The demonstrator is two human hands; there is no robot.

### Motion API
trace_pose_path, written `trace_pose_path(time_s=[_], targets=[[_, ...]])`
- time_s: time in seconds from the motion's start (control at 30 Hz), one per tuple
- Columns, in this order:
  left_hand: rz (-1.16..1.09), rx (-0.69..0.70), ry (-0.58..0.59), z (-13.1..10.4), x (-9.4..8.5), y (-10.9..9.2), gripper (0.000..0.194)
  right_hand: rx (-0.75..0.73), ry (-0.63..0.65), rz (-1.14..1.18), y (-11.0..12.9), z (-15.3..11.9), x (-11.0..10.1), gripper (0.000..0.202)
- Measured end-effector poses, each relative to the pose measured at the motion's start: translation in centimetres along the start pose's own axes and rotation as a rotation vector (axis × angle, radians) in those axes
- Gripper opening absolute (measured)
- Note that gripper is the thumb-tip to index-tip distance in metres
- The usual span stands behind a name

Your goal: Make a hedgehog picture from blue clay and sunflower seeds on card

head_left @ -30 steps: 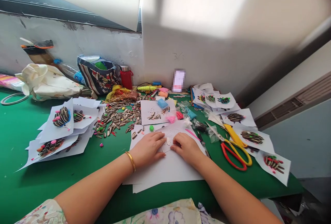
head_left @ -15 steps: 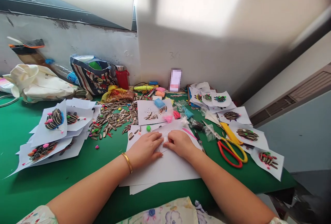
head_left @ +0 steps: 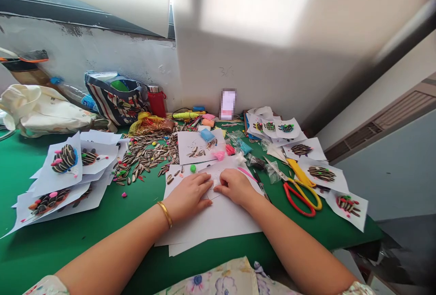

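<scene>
My left hand (head_left: 192,193), a gold bangle at its wrist, lies flat with fingers stretched out on a sheet of white paper (head_left: 225,222). Close beside it, my right hand (head_left: 235,188) is curled, thumb and fingertips pressed down on the same sheet. Something small and whitish shows at those fingertips, too hidden to name. A few sunflower seeds (head_left: 170,179) and a green clay ball (head_left: 193,168) lie on the paper beyond my left hand. Further up, another sheet (head_left: 184,140) carries seeds and a blue clay packet (head_left: 207,135).
A heap of sunflower seeds (head_left: 146,152) spreads to the left of the sheets. Stacked seed pictures (head_left: 64,159) stand at far left, more seed pictures (head_left: 322,173) at right. Scissors (head_left: 301,197) with red and yellow handles and a yellow cutter (head_left: 299,172) lie right of my hand.
The whole view has shifted slightly to the left. My hands keep nearly the same places on the paper, the right one still curled and pressing.
</scene>
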State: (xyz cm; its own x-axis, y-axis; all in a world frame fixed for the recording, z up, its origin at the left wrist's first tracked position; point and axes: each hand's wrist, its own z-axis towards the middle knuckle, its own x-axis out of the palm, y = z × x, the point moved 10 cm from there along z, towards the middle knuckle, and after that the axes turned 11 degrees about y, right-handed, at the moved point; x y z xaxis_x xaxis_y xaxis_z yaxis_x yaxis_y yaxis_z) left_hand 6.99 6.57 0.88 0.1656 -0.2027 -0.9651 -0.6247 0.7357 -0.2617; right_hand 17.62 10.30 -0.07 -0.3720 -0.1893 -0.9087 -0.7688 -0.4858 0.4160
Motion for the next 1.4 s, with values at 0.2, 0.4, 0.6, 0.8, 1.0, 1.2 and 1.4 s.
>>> trace_pose_path(time_s=[0.2, 0.4, 0.6, 0.8, 1.0, 1.2, 1.4], targets=[[-0.007, -0.002, 0.004, 0.0, -0.1, 0.0, 0.051, 0.037, 0.001, 0.071, -0.6, -0.1, -0.1, 0.028], [-0.012, 0.011, -0.006, 0.0, -0.2, -0.2, 0.049, 0.090, 0.006, 0.006, -0.1, 0.1, -0.1, 0.034], [-0.013, 0.010, -0.008, 0.0, -0.2, -0.1, 0.049, 0.128, -0.004, 0.115, -0.8, -0.1, -0.4, 0.029], [-0.005, 0.005, 0.001, 0.0, -0.1, -0.1, 0.052, 0.141, 0.004, 0.081, -0.8, 0.1, 0.0, 0.035], [0.024, 0.000, 0.016, 0.1, 0.1, -0.1, 0.052, 0.141, 0.003, 0.102, -0.7, 0.0, 0.0, 0.033], [0.022, -0.018, 0.031, 0.0, 0.2, 0.1, 0.055, 0.143, -0.027, 0.138, -1.0, -0.1, -0.3, 0.028], [0.014, -0.005, 0.021, 0.1, 0.2, 0.0, 0.055, 0.160, -0.015, 0.066, -0.5, 0.1, 0.0, 0.031]])
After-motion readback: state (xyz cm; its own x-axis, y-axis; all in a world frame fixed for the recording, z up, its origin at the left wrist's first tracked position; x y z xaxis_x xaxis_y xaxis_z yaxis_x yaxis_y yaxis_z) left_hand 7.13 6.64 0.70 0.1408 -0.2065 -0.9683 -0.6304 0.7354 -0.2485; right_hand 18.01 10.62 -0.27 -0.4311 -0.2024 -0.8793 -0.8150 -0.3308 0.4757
